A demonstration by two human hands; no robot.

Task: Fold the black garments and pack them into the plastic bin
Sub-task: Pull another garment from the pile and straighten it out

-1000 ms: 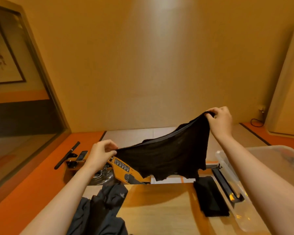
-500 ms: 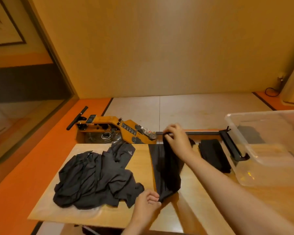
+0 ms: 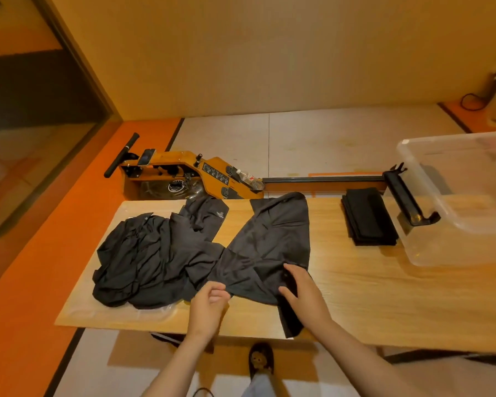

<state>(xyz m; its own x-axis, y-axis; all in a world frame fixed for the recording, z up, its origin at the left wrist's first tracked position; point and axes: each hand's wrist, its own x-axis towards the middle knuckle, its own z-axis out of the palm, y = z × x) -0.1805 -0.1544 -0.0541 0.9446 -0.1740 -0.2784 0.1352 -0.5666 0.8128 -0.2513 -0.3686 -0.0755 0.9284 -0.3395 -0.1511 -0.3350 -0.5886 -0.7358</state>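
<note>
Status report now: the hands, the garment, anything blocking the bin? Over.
Left hand and right hand grip the garment on the table. Pile lies unfolded at left. Folded stack lies beside the bin, not inside.

Plastic bin (image 3: pixel 418 190) cut by right edge; garment (image 3: pixel 275 239) corner hidden under right hand (image 3: pixel 304 293).

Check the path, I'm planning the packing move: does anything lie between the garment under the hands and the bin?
Only the folded stack, lying on the table right of the garment and just beside the bin.
</note>
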